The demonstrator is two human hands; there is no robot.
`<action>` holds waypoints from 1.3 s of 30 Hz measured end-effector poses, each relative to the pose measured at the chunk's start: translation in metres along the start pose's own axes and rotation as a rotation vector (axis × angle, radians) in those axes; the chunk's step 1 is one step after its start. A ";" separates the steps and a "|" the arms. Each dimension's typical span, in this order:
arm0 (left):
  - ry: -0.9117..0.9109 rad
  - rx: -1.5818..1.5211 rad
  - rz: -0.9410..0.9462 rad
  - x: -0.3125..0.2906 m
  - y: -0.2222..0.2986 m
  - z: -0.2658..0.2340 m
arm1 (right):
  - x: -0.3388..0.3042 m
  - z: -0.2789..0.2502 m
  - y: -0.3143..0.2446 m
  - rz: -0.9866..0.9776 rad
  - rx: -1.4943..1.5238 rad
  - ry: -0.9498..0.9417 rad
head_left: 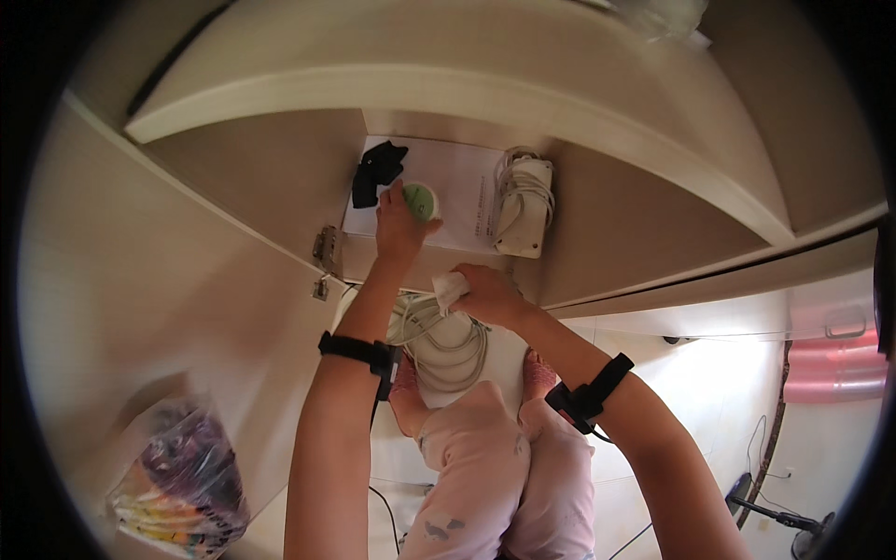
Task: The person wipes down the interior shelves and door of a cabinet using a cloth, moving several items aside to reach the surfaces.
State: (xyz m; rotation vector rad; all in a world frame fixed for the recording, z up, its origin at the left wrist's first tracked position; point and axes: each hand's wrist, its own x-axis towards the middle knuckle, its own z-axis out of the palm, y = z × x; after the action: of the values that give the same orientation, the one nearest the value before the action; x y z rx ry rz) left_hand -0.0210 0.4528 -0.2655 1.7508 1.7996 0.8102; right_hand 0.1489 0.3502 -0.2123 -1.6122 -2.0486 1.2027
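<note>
My left hand (399,227) reaches into the cabinet compartment, its fingers wrapped round a small round tub with a green top (421,203). The tub is over white printed paper (462,187) lining the compartment floor; I cannot tell whether it touches the paper. Just left of the tub lies a black folded fabric item (378,172). My right hand (492,295), in front of the compartment, is closed on a crumpled white tissue (450,289). On the right part of the paper rests a white power strip (525,210) with its cord wound around it.
Below my hands a coil of pale cable (446,350) lies on a white surface between my feet. The open cabinet door (187,308) stands at left, with a plastic bag of colourful items (187,471) nearby. A shelf edge (448,84) curves above the compartment.
</note>
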 end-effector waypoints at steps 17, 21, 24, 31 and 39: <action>0.551 -0.572 -0.164 -0.028 -0.001 -0.035 | -0.019 -0.016 0.011 0.028 0.148 0.014; 0.519 -1.163 -0.096 -0.095 0.045 -0.077 | -0.057 -0.040 -0.039 0.129 0.111 -0.023; 0.388 -1.402 -0.070 -0.159 0.100 -0.121 | -0.097 -0.052 -0.053 0.144 0.186 0.122; -0.270 -1.909 0.024 -0.270 0.146 -0.211 | -0.208 -0.073 -0.113 -0.248 0.392 0.370; -0.664 -2.019 -0.102 -0.339 0.211 -0.227 | -0.306 -0.056 -0.149 -0.267 0.595 -0.036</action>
State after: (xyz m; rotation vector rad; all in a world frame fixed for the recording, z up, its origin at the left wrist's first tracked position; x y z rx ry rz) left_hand -0.0180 0.0975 0.0253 0.3351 0.0701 1.0683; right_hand 0.1902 0.0941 0.0150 -1.0123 -1.6289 1.5468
